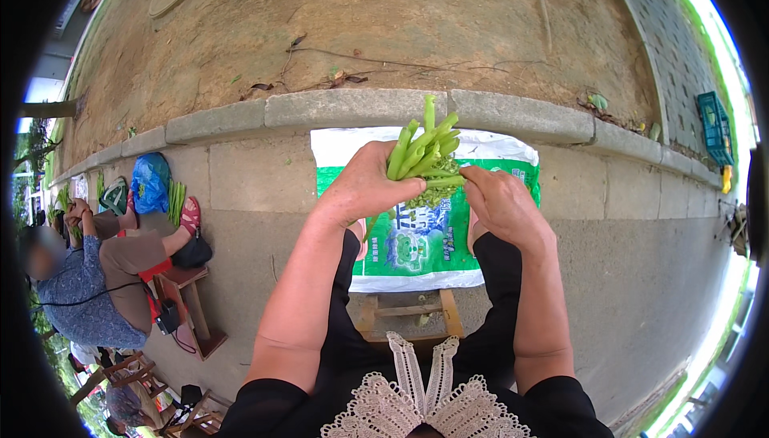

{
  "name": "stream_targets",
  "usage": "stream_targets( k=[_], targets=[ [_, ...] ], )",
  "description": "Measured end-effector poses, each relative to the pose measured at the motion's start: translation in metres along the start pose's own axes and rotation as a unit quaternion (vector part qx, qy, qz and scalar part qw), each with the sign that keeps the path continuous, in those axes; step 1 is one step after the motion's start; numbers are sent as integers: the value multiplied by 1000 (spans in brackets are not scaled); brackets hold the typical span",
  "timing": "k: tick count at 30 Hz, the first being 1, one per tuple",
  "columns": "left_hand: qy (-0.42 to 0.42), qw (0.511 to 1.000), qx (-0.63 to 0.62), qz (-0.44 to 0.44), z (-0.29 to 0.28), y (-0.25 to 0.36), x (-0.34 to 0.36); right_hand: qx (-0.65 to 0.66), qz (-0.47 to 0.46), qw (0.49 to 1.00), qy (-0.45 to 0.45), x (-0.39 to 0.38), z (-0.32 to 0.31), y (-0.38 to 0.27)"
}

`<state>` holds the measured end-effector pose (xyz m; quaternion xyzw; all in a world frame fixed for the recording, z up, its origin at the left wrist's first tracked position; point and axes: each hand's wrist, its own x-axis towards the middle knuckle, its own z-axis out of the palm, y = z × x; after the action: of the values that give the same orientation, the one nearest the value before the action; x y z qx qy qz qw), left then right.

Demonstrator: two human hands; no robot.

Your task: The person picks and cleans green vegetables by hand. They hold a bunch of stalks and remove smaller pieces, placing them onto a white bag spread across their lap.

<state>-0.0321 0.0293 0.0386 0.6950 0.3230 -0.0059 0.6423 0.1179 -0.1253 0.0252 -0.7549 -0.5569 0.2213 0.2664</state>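
Note:
My left hand [372, 182] is closed round a bunch of thick green vegetable stalks [420, 150], their cut-looking ends fanned out away from me. Small leafy or bud-like green bits show beneath the stalks. To the right, my right hand [505, 202] pinches the end of one stalk that lies crosswise toward it; its fingertips are partly hidden. Below both hands a green and white woven plastic sack [448, 254] is spread flat on the pavement, between my feet.
A stone kerb [352, 111] runs beyond the sack, with bare earth [448, 22] past it. At left another person [96, 286] sits beside a blue plastic bag [152, 182] and a wooden stool [192, 310]. A teal crate [714, 130] stands far right.

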Motion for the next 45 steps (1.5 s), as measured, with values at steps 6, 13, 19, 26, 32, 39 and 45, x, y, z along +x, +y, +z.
stream_targets(
  k=[6,13,19,26,32,39,45],
  targets=[
    [7,1000,-1,-26,-2,7,-3,-90,-31,993,69,5,2,-5],
    [24,995,-91,16,2,5,-3,62,36,982,174,9,5,-6],
    [27,988,-154,23,3,9,-3,296,135,940,104,11,0,-6],
    [-16,984,-180,8,-1,9,-4,482,142,860,89,11,-1,-10],
    [-7,983,-181,22,5,15,-5,419,157,886,117,13,-2,-8],
    [-14,980,-197,16,9,14,-5,551,186,792,188,15,-10,-5],
    [54,948,-312,-10,-3,5,-5,600,179,739,247,12,-37,15]
  ],
)
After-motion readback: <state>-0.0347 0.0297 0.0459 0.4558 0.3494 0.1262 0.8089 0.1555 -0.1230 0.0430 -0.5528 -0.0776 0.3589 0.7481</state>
